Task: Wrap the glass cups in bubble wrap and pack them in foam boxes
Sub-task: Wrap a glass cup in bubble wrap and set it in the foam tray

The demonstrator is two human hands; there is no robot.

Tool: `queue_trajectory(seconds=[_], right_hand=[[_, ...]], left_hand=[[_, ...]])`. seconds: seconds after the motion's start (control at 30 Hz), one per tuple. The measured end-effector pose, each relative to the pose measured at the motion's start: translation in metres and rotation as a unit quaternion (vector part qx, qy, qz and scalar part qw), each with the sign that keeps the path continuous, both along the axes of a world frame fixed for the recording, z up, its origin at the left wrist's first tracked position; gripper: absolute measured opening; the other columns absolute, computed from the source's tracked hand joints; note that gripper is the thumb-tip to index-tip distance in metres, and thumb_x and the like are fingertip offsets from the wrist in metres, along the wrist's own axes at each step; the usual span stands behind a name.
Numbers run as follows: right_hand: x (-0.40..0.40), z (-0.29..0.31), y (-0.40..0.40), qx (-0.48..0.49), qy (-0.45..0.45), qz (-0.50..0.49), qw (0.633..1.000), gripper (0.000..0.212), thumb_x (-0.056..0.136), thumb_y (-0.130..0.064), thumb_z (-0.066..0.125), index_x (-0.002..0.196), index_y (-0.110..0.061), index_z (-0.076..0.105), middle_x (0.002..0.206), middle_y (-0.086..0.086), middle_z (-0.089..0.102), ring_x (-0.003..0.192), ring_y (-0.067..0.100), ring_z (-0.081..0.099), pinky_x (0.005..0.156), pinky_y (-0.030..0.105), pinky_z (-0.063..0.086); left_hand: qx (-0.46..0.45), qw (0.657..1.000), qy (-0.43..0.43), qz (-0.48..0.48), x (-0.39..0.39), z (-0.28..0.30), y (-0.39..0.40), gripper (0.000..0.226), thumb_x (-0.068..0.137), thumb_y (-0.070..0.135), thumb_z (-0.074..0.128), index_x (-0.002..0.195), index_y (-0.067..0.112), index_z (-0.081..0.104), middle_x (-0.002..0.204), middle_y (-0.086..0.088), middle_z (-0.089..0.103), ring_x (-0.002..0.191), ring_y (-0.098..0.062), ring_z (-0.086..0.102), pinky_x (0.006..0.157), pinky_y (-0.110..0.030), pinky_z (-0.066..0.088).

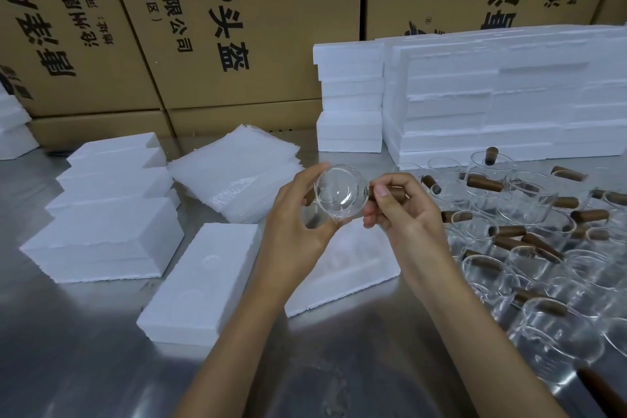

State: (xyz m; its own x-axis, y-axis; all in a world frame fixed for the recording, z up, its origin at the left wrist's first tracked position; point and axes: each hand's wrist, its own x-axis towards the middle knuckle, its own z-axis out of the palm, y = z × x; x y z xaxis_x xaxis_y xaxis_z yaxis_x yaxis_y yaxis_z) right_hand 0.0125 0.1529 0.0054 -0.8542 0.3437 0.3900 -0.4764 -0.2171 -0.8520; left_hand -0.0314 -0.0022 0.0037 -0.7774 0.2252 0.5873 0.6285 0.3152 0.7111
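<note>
A clear glass cup (340, 193) with a brown wooden side handle (395, 195) is held in the air over the table, its mouth turned toward me. My left hand (295, 217) curls round the cup's body, thumb and fingers on its rim. My right hand (395, 210) grips the wooden handle. Just below the cup lies an open foam box (359, 268) with moulded recesses. Its foam lid (200, 285) lies to the left. A pile of bubble wrap sheets (237, 173) sits behind the hands.
Several more glass cups with wooden handles (529, 248) crowd the right side of the steel table (84, 349). Closed foam boxes (108, 214) are stacked at the left, taller foam stacks (492, 95) at the back right, cardboard cartons (203, 27) behind.
</note>
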Motion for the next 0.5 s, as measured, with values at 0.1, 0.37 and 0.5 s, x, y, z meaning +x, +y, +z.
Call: queue_trajectory(seconds=[0.1, 0.37, 0.5], right_hand=[[0.000, 0.001, 0.001, 0.020, -0.006, -0.029, 0.999, 0.004, 0.095, -0.009, 0.060, 0.094, -0.009, 0.064, 0.073, 0.006, 0.064, 0.064, 0.016, 0.059, 0.062, 0.025, 0.051], [-0.004, -0.005, 0.003, 0.148, -0.013, -0.112, 0.983, 0.007, 0.095, -0.022, 0.063, 0.094, -0.018, 0.069, 0.085, -0.010, 0.071, 0.074, 0.001, 0.062, 0.070, 0.019, 0.047], [-0.007, -0.010, 0.004, 0.134, -0.031, -0.152, 0.979, 0.014, 0.095, -0.031, 0.064, 0.086, -0.023, 0.071, 0.072, -0.014, 0.070, 0.066, -0.002, 0.058, 0.064, 0.014, 0.044]], left_hand=[[0.013, 0.999, -0.026, -0.014, 0.001, 0.000, -0.001, 0.066, 0.076, 0.035, 0.087, 0.132, 0.041, 0.054, 0.128, 0.023, 0.059, 0.125, -0.004, 0.051, 0.096, -0.015, 0.045], [0.122, 0.988, -0.097, 0.011, 0.007, 0.009, 0.005, 0.059, 0.056, 0.070, 0.076, 0.108, 0.044, 0.066, 0.089, 0.021, 0.065, 0.089, -0.003, 0.063, 0.078, -0.014, 0.051], [0.081, 0.995, -0.056, 0.001, 0.015, 0.009, 0.009, 0.064, 0.062, 0.061, 0.084, 0.117, 0.057, 0.051, 0.098, 0.030, 0.058, 0.098, 0.003, 0.058, 0.076, -0.003, 0.043]])
